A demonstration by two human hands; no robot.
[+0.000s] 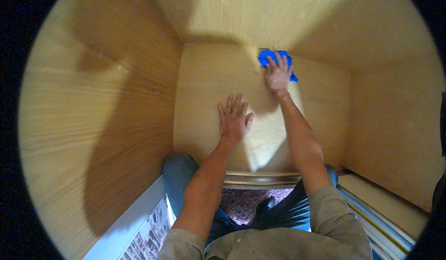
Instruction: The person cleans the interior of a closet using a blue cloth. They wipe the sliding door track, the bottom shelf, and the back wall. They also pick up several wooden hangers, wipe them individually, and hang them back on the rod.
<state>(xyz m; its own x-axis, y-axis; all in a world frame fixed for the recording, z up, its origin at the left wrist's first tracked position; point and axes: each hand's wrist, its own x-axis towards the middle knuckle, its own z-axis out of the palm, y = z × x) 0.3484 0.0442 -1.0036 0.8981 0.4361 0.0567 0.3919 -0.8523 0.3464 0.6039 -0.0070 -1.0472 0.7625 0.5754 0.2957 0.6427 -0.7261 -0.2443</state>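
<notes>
A blue cloth (pixel 275 58) lies crumpled on the wooden bottom panel (pixel 209 72) of a cabinet, near the back wall. On top of it rests my right hand (pixel 278 74), fingers spread and pressing it against the panel; one corner of the cloth sticks out to the right of the hand. My left hand (pixel 235 119) is flat on the same panel, nearer to me and further left, with its fingers apart and nothing in it.
Wooden side walls rise at the left (pixel 139 103) and right (pixel 386 120), with a back panel (pixel 244 12) ahead. A metal sliding track (pixel 261 180) runs along the front edge. My knees touch or nearly touch that edge, above a speckled carpet (pixel 237 202).
</notes>
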